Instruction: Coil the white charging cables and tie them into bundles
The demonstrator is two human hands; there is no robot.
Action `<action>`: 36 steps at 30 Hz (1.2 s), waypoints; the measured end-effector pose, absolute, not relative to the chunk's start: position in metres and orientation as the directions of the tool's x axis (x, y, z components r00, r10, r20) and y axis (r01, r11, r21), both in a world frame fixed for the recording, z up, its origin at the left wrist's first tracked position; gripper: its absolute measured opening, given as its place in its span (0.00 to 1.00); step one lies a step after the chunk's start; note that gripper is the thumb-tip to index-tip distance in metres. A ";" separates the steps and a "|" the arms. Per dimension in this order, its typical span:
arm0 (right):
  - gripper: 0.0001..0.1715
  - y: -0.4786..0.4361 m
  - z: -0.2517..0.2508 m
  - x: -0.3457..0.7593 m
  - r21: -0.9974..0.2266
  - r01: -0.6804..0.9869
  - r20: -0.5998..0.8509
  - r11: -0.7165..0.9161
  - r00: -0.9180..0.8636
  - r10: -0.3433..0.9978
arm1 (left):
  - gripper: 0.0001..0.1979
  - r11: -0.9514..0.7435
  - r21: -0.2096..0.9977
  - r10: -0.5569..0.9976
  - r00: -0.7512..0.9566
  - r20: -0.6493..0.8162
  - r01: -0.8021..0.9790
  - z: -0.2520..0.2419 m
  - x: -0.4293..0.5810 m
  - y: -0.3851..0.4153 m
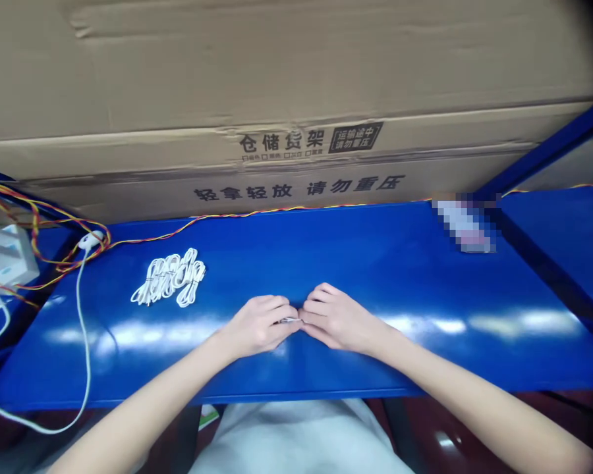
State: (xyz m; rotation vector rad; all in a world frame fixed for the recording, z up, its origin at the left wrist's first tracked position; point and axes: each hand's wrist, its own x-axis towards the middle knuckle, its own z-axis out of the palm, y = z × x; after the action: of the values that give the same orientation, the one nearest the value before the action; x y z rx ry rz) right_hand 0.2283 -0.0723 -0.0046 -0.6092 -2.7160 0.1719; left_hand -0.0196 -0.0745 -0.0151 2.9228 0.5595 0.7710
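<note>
My left hand (263, 324) and my right hand (337, 317) meet above the front half of the blue shelf (375, 257). Between the closed fingers of the left shows a short piece of white cable (290, 320), mostly hidden by the hand. The right thumb and fingertips pinch at its right end, touching the left fingertips. Farther left on the shelf lie several coiled white cables (167, 276) side by side, bound around the middle with thin dark ties.
Large cardboard boxes (296, 79) wall off the back. Red and yellow twisted wires (217, 218) run along the rear edge. At the left are a white power strip (10, 253) and a white cord (82, 329) hanging over the front edge. A blurred-out object (464, 224) lies back right.
</note>
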 end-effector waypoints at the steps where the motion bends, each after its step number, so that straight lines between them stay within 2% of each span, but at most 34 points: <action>1: 0.14 -0.073 -0.006 0.228 -0.185 0.403 0.310 0.896 -0.841 0.443 | 0.08 -0.928 0.153 0.370 0.806 0.462 0.339 -0.014 -0.021 -0.072; 6: 0.14 -0.077 -0.010 0.227 -0.137 0.456 0.302 0.880 -0.826 0.475 | 0.09 -0.907 0.096 0.404 0.783 0.473 0.410 -0.011 -0.025 -0.068; 10: 0.15 -0.081 -0.006 0.227 -0.102 0.483 0.298 0.869 -0.819 0.490 | 0.10 -0.885 0.053 0.441 0.797 0.413 0.463 -0.002 -0.027 -0.076; 13: 0.14 -0.087 0.001 0.228 -0.113 0.518 0.273 0.848 -0.804 0.528 | 0.14 -0.860 0.009 0.478 0.798 0.366 0.511 0.008 -0.025 -0.089; 16: 0.12 -0.094 0.005 0.228 -0.130 0.556 0.231 0.821 -0.788 0.571 | 0.17 -0.818 -0.089 0.518 0.794 0.317 0.569 0.013 -0.015 -0.109; 19: 0.15 -0.098 0.006 0.226 -0.140 0.571 0.182 0.809 -0.789 0.587 | 0.18 -0.777 -0.181 0.556 0.792 0.251 0.603 0.011 0.000 -0.131; 21: 0.19 -0.098 0.006 0.226 -0.162 0.579 0.166 0.799 -0.783 0.600 | 0.18 -0.749 -0.196 0.588 0.771 0.244 0.633 0.006 0.007 -0.142; 23: 0.21 -0.098 0.006 0.225 -0.209 0.600 0.160 0.772 -0.758 0.632 | 0.19 -0.701 -0.141 0.656 0.709 0.257 0.699 0.000 0.008 -0.148; 26: 0.20 -0.094 0.004 0.225 -0.334 0.612 0.163 0.717 -0.712 0.683 | 0.25 -0.604 0.058 0.772 0.566 0.288 0.795 -0.007 0.004 -0.152; 29: 0.24 -0.090 -0.002 0.224 -0.440 0.611 0.183 0.658 -0.657 0.732 | 0.27 -0.525 0.230 0.834 0.440 0.334 0.820 -0.009 0.009 -0.155; 33: 0.45 -0.088 -0.005 0.225 -0.588 0.557 0.165 0.586 -0.627 0.762 | 0.26 -0.421 0.333 0.887 0.306 0.347 0.843 -0.006 0.028 -0.158; 36: 0.57 -0.090 0.000 0.230 -0.678 0.485 0.139 0.553 -0.654 0.744 | 0.23 -0.376 0.339 0.905 0.264 0.332 0.862 -0.007 0.034 -0.154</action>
State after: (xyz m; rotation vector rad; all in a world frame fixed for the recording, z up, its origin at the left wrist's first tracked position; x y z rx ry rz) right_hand 0.2301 -0.0897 0.0002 -0.9977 -2.3790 0.8560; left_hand 0.0338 -0.1545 -0.0073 2.4254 1.7011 0.7348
